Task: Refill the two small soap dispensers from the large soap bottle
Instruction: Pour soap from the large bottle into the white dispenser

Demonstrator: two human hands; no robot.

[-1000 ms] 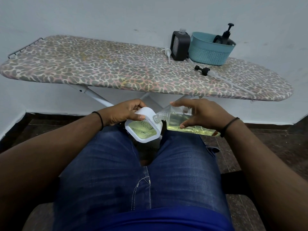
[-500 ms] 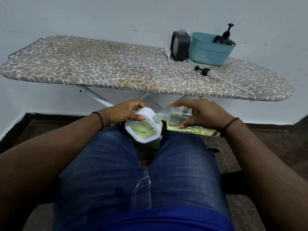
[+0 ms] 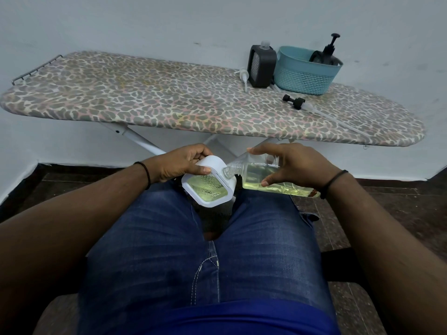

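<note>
Nothing has moved since the earlier frames: both your hands and both containers sit where they were. Ironing board (image 3: 145,102) spans the back against the wall, leopard-print cover. On its right end is a teal basket (image 3: 304,73) with a black pump dispenser (image 3: 326,54) inside, its plunger sticking up above the rim. Just left of the basket, touching or nearly so, stands a black dispenser (image 3: 262,66) with its pump off and a clear neck showing. A white pump head (image 3: 243,77) lies just left of that, and a black pump head (image 3: 294,102) with a long clear tube lies in front of the basket. You're seated, knees in jeans (image 3: 205,250) filling the lower frame. Your right hand (image 3: 297,165) grips the large soap bottle (image 3: 261,176) from above, fingers curled over the top and thumb on the near side; the bottle is tipped almost flat with yellow soap pooled along its lower side. Its open neck touches the top opening of the white dispenser (image 3: 208,184). Your left hand (image 3: 181,163) holds that white dispenser near its top, thumb across the front, fingers wrapped behind. It's tilted above your lap between your knees, its window showing yellow-green soap. Can't tell whether soap is flowing at the neck.
</note>
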